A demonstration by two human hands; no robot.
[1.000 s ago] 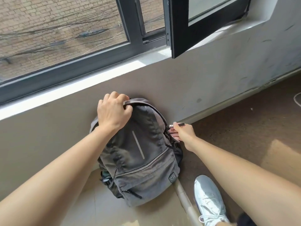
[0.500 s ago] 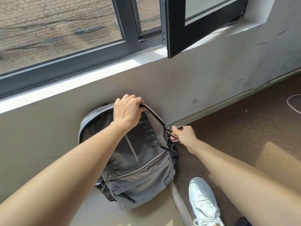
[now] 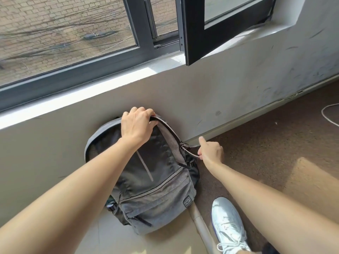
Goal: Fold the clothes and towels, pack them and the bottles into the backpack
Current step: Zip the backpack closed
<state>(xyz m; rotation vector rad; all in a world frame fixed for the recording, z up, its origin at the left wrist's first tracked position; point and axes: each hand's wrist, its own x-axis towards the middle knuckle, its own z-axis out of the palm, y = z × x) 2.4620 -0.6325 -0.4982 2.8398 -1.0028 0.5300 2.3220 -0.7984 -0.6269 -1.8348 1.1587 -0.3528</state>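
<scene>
- Nearest to me, a white sneaker point(image 3: 228, 230) stood on the brown floor point(image 3: 256, 143), just right of a pale pipe point(image 3: 200, 224) lying along the ground.
- The grey backpack point(image 3: 156, 189) sat on the floor beside that pipe, leaning back against the wall point(image 3: 201, 92) under the window point(image 3: 73, 33). No clothes, towels or bottles were anywhere I could see, so the packing looked either done or waiting.
- The right hand point(image 3: 211, 153) was low at the pack's right shoulder, arm stretched forward, forefinger sticking up free. The other fingers were pinched on the zipper pull point(image 3: 190, 153), drawn taut away from the slider.
- The left hand point(image 3: 137, 125) came over the top, wrist bent down, fingers curled shut around the upper edge of the backpack's front flap, holding it up and away from the wall.
- What could have gone wrong, to my eye:
  - The pull was strained sideways rather than along the zipper track; that angle could jam the slider or catch the lining at the curve.
  - If the left hand let the flap sag, the track would slacken and the zipper would likely bind.
  - The bag rested only on its base and the wall, so a hard tug to the right could tip or slide it toward the sneaker.
</scene>
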